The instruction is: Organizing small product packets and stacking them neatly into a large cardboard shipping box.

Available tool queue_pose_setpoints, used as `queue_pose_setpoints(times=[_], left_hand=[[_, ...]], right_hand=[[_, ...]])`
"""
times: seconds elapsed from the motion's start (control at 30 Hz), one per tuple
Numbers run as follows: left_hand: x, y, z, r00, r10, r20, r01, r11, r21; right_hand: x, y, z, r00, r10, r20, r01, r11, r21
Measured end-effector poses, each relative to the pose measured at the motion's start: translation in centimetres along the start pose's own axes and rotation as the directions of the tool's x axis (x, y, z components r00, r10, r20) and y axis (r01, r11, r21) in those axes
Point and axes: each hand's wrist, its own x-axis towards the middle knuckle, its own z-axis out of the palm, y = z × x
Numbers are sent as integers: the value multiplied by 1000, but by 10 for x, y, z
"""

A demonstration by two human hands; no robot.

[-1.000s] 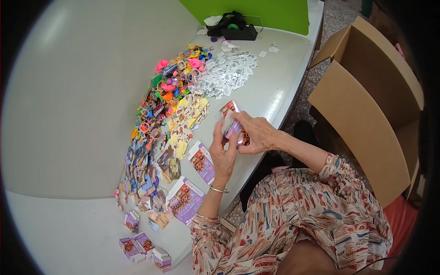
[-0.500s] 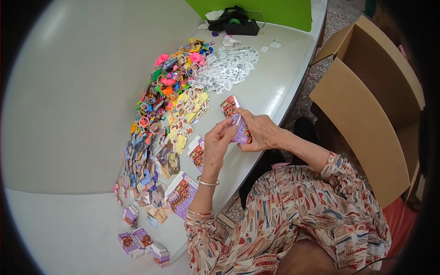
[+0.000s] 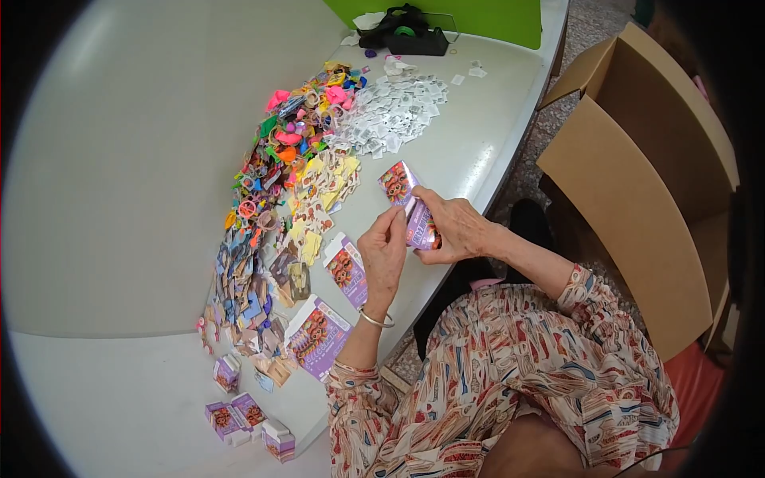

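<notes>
A small purple printed carton [image 3: 422, 227] is gripped by my right hand [image 3: 458, 229], whose thumb presses on its face and whose fingers wrap under it. My left hand [image 3: 383, 259], with a bracelet at its wrist, pinches at the carton's left edge near a white flap. The carton's far end, printed in orange and red, juts out past my fingers above the table. Its inside is hidden. Close to my left hand lie flat purple cartons, one [image 3: 347, 272] beside the wrist and a larger one [image 3: 320, 341] nearer to me.
Heaps of colourful small toys [image 3: 291, 131], white paper packets [image 3: 394, 115], yellow cut-outs [image 3: 327, 183] and blue-brown pieces [image 3: 241, 279] cover the table's middle. Folded purple boxes [image 3: 277, 440] stand at near left. A tape dispenser [image 3: 422, 41] sits at the back; an open cardboard box [image 3: 629, 215] stands right.
My left hand has shifted slightly right and down, with its fingertips drawn together at the carton's edge. My right hand keeps hold of the carton almost in place.
</notes>
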Motion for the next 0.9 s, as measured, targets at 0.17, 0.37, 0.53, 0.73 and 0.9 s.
queue_pose_setpoints(times=[0.17, 0.37, 0.53, 0.73, 0.9], left_hand=[[-3, -1, 3, 1000, 14, -9, -14, 999, -52], [-3, 6, 5, 1000, 17, -11, -16, 998, 68], [-3, 2, 5, 999, -43, 8, 43, 999, -30], [-9, 4, 6, 999, 42, 24, -44, 996, 77], [-14, 12, -11, 983, 138, 117, -154, 978, 143]], right_hand=[[-1, 1, 0, 999, 25, 32, -25, 1000, -9], [-5, 2, 2, 1000, 19, 23, -18, 1000, -10], [-9, 4, 5, 998, -50, -30, 48, 997, -63], [-10, 6, 8, 999, -47, -17, 47, 998, -39], [-1, 0, 12, 995, -87, -38, 87, 996, -17]])
